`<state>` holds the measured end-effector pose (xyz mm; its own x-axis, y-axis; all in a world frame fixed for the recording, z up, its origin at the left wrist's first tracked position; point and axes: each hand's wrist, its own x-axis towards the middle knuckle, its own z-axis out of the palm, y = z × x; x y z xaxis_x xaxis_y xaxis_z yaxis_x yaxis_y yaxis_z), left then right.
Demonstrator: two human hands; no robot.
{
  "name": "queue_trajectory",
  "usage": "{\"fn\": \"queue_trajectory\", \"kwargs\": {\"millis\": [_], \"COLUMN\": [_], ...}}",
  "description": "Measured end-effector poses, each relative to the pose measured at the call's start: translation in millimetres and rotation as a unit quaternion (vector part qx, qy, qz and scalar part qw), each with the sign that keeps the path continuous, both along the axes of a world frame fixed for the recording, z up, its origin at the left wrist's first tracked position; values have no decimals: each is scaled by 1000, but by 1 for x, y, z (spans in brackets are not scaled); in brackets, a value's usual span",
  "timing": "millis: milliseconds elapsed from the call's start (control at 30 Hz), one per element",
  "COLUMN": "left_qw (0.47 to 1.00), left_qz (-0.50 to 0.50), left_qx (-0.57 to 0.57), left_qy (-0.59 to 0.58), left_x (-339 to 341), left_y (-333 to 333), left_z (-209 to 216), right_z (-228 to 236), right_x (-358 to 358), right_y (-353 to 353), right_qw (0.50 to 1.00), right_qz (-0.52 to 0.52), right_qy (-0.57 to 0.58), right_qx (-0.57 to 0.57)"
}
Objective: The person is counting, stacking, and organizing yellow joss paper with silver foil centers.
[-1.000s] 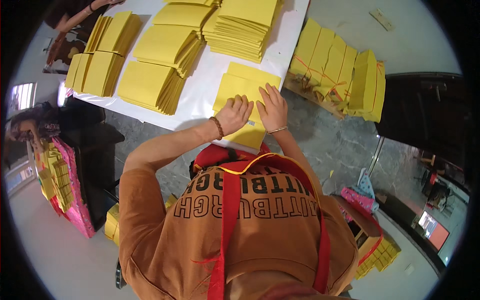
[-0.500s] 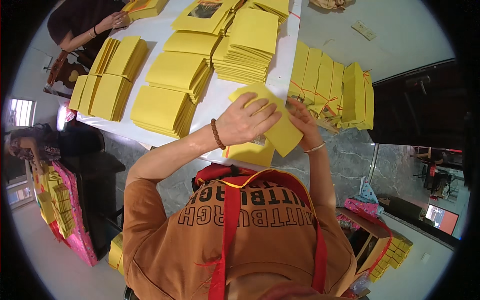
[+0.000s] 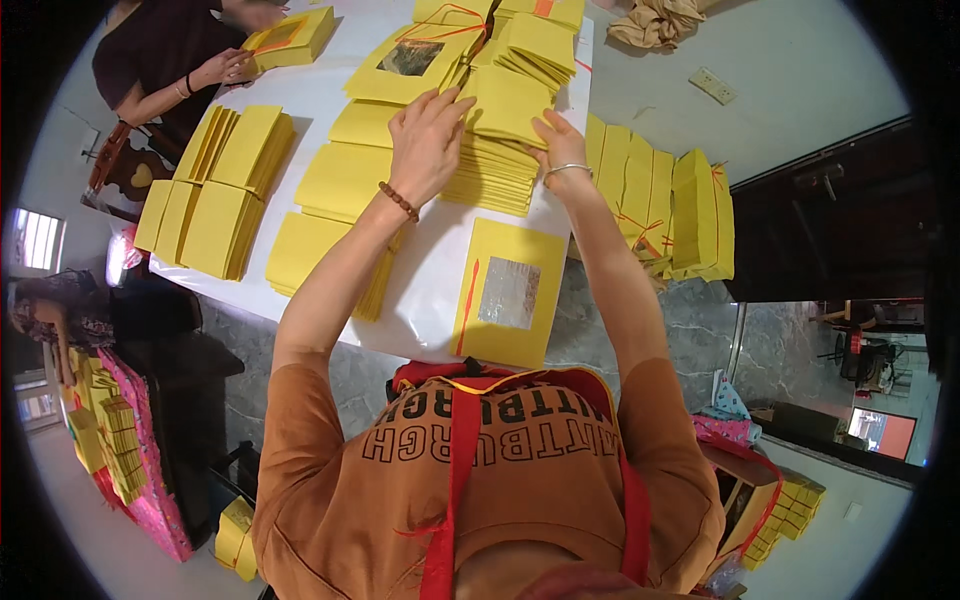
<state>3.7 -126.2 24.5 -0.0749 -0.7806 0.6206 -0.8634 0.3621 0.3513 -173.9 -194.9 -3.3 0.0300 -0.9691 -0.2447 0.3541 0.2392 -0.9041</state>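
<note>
Folded yellow paper (image 3: 512,104) lies on top of a tall stack of yellow paper folds (image 3: 492,178) at the middle of the table. At its left edge is my left hand (image 3: 428,145), fingers stretched out and touching the paper's side. My right hand (image 3: 564,148) pinches the right edge of the folded paper between thumb and fingers. Nearer to me, a flat yellow sheet (image 3: 548,300) with a silver square (image 3: 509,292) and a red streak lies at the table's front edge.
More yellow stacks stand left of my left arm, including a front-row stack (image 3: 222,225). Across the white table (image 3: 420,270), a co-worker's hand (image 3: 228,66) touches a tied yellow bundle (image 3: 296,40). Tied yellow bundles (image 3: 648,190) stand beyond the table's right edge.
Both hands have moved away from me with the folded yellow paper, from the near table edge to the tall stack. The sheet with the silver square is now uncovered.
</note>
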Motion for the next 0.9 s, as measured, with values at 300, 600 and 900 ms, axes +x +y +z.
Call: {"fn": "queue_trajectory", "kwargs": {"millis": [300,600,900], "left_qw": [988,990,990], "left_qz": [-58,1,-12], "left_qx": [85,142,140], "left_qy": [117,0,-3], "left_x": [-12,-17,-16], "left_y": [-41,-37,-35], "left_z": [-47,-71,-92], "right_z": [-3,-17,-60], "right_x": [10,5,24], "right_y": [7,-14,-47], "right_qw": [997,669,658], "right_qz": [58,69,217], "right_qy": [45,627,619], "right_qx": [15,-393,-370]}}
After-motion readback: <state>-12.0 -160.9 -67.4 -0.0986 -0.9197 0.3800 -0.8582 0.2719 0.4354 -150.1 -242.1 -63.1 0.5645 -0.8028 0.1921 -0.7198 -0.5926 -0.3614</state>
